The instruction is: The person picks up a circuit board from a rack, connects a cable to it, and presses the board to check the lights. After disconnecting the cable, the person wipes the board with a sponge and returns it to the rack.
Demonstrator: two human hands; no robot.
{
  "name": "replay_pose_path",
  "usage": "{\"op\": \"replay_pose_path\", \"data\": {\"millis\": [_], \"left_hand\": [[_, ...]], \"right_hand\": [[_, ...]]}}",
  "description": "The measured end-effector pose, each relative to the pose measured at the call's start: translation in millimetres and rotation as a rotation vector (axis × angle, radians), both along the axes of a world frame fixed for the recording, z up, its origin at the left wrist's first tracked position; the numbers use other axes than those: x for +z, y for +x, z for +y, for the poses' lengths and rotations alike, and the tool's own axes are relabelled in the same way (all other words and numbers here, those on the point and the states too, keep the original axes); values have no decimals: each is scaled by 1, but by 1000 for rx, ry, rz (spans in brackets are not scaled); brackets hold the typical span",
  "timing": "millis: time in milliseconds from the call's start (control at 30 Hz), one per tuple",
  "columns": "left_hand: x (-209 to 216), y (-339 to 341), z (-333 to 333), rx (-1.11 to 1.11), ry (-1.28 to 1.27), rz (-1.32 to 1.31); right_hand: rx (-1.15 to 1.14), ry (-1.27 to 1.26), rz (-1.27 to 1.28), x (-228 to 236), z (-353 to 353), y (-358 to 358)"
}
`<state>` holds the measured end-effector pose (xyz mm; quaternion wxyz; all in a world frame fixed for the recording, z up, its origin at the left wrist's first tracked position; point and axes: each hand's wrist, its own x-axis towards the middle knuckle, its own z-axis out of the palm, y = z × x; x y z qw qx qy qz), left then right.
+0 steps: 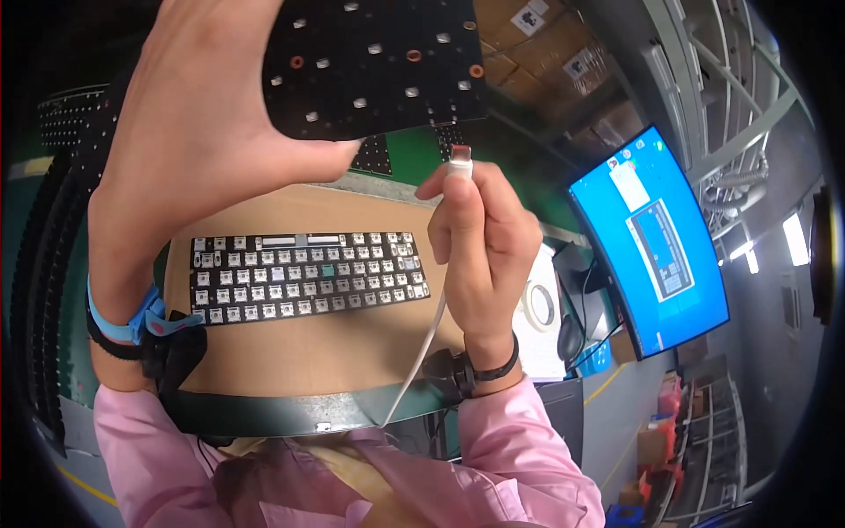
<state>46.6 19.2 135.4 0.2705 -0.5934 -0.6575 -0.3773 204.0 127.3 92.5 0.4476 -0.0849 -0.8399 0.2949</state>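
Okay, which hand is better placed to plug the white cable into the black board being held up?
Right. The right hand pinches the white cable, plug up, just under the black board; the left hand grips the board.

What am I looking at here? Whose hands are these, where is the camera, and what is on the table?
The camera sits on a person's head and looks down, so the picture bends at its rim. Their left hand holds up a black circuit board by its edge. Their right hand pinches the plug of a white cable, its tip just below the board. On the brown work surface lies a keyboard assembly without keycaps. A blue computer screen stands to the right, with cardboard boxes behind.
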Motion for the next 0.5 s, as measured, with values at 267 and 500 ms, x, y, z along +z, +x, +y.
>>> {"op": "replay_pose_path", "data": {"millis": [267, 500], "left_hand": [[-15, 6, 16, 5, -33, 24], [-19, -1, 33, -10, -22, 81]], "right_hand": [[83, -20, 24, -5, 16, 5], [51, -132, -11, -3, 18, 2]]}}
